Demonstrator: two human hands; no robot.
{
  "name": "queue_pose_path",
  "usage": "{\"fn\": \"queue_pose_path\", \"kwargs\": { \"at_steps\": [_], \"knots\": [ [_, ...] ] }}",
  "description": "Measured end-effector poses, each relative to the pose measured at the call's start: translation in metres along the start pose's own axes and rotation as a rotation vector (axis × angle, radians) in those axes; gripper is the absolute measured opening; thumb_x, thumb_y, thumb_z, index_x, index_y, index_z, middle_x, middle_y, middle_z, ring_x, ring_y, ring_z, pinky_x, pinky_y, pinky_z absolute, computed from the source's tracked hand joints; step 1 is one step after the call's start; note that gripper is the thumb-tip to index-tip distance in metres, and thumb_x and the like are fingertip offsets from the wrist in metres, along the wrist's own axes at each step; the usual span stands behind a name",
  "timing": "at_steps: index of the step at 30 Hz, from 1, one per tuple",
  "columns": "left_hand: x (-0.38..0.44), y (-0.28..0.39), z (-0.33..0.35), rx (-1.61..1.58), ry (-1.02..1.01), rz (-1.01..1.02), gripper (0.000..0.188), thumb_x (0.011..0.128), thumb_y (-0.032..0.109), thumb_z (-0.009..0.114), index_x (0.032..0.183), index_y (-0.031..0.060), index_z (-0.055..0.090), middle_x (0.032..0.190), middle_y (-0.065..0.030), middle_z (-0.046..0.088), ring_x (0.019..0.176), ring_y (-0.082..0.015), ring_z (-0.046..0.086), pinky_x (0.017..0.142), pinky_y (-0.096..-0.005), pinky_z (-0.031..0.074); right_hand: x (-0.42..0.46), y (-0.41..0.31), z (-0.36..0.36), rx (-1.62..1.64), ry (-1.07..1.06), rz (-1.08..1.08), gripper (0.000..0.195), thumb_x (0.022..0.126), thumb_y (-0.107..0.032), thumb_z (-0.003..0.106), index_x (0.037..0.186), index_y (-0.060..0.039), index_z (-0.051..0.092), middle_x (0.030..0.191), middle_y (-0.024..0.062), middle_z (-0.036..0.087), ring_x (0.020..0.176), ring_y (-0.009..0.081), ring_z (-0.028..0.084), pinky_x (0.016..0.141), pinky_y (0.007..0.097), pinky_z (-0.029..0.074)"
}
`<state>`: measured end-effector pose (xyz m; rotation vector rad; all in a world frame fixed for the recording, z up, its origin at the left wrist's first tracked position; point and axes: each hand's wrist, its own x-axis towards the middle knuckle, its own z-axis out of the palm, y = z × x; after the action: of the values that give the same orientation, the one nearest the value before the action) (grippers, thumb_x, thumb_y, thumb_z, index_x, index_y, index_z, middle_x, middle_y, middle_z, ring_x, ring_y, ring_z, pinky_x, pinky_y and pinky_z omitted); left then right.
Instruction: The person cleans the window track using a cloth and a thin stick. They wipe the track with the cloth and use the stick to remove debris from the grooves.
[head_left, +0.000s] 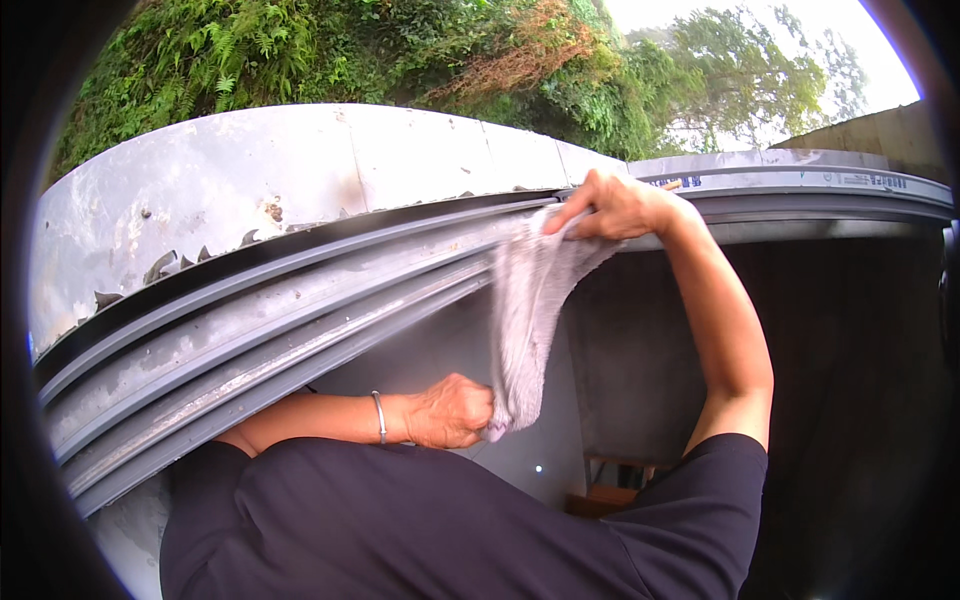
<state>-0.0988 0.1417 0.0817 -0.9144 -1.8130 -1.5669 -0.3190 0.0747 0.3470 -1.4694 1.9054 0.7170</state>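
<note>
A damp-looking grey cloth (529, 307) hangs stretched between my two hands. Its upper end is pinched in my right hand (607, 204), which is at the inner edge of a grey metal window track (300, 300). Lower down, my left hand (454, 411), with a silver bangle on its wrist, is closed in a fist on the bottom end of the cloth. The track has several parallel rails with dirt marks on them. The cloth hides part of the rails.
A tiled outer ledge (300, 157) with dirt bits and ragged dark strips runs beyond the track. To the right, the frame (810, 180) continues with printed protective film. A wooden piece of furniture (611, 495) stands below in the dark interior. Green shrubs (360, 52) grow outside.
</note>
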Motion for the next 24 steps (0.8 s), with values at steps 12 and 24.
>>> {"fn": "queue_pose_path", "kwargs": {
  "at_steps": [12,24],
  "knots": [
    [0.011,-0.001,0.005,0.017,0.286,0.079,0.03,0.068,0.005,0.06,0.098,0.0057,0.059,0.094,-0.0123,0.064,0.081,-0.0364,0.063,0.068,-0.0442,0.052,0.009,-0.037,0.025,0.231,0.101,-0.165,0.031,0.08,-0.012,0.067,0.111,-0.0162,0.071,0.1,0.0138,0.072,0.083,0.0191,0.068,0.078,0.0324,0.053],
    [0.016,-0.003,0.022,0.081,0.168,0.035,0.023,0.066,0.006,0.066,0.087,0.0014,0.058,0.078,-0.0139,0.054,0.067,-0.0339,0.057,0.058,-0.0409,0.049,-0.111,0.045,0.106,0.847,0.49,0.333,0.026,0.083,0.003,0.065,0.108,-0.0024,0.071,0.091,0.0015,0.07,0.082,0.0045,0.056,0.076,0.0222,0.047]
  ]
}}
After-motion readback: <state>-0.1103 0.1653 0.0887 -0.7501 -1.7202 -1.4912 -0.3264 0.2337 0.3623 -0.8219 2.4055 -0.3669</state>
